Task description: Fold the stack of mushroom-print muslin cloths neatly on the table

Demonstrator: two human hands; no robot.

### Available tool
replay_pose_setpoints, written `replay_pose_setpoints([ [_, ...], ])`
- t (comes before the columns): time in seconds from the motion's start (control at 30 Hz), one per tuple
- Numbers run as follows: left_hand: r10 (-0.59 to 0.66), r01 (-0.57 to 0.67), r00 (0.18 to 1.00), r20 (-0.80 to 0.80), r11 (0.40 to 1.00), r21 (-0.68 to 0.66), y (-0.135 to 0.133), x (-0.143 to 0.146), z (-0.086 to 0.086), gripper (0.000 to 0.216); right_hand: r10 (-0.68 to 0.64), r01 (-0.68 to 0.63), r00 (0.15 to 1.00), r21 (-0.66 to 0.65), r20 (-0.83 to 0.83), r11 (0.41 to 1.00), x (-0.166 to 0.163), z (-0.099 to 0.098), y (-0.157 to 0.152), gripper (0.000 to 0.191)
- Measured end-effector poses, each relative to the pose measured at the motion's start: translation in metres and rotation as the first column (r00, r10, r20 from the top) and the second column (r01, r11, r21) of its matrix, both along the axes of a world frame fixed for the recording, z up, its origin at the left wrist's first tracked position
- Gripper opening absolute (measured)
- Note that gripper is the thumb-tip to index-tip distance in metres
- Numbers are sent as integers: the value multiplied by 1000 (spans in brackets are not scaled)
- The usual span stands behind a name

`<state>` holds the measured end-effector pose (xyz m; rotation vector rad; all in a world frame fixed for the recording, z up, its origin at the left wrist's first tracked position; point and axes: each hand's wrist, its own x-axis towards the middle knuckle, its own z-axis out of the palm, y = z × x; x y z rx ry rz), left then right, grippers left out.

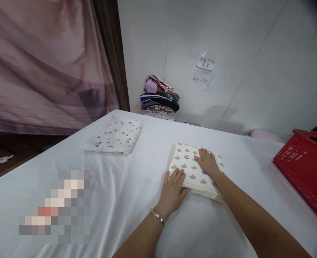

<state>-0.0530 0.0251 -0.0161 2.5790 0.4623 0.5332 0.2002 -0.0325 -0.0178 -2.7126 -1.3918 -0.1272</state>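
A folded cream cloth [193, 166] with a grey duck-like print lies on the white-covered table, its layers showing along the near edge. My left hand [174, 190], with a bracelet at the wrist, rests on its near left corner, fingers spread. Flat on the cloth's upper right part lies my right hand [208, 162], fingers stretched out. Farther left on the table sits a second folded cloth [118, 134], white with small grey and green marks, touched by neither hand.
A red plastic basket [303, 168] stands at the right edge. Beyond the table a stack of folded clothes [160, 95] is against the wall, with handwritten paper notes [206, 61] above. A pinkish curtain [45, 64] hangs at left. A pixelated patch covers the table's near left.
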Motion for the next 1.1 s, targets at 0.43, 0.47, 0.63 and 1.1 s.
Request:
replay_pose_setpoints([
  [0.43,6,-5,1000,21,999,-42,-2,-1,1,52,84,-80,990,35,-115,996,-26,43,49,65],
  [0.47,5,-4,1000,18,999,-43,-1,-1,0,53,123,-119,984,34,-130,992,-35,41,58,65],
  [0.63,6,-6,1000,-1,1000,-28,-1,-1,-2,54,207,-211,969,-16,-137,977,-65,21,82,64],
  [1.1,3,-3,1000,-10,1000,-16,2,2,0,51,172,-177,966,-8,-192,984,-49,51,69,61],
])
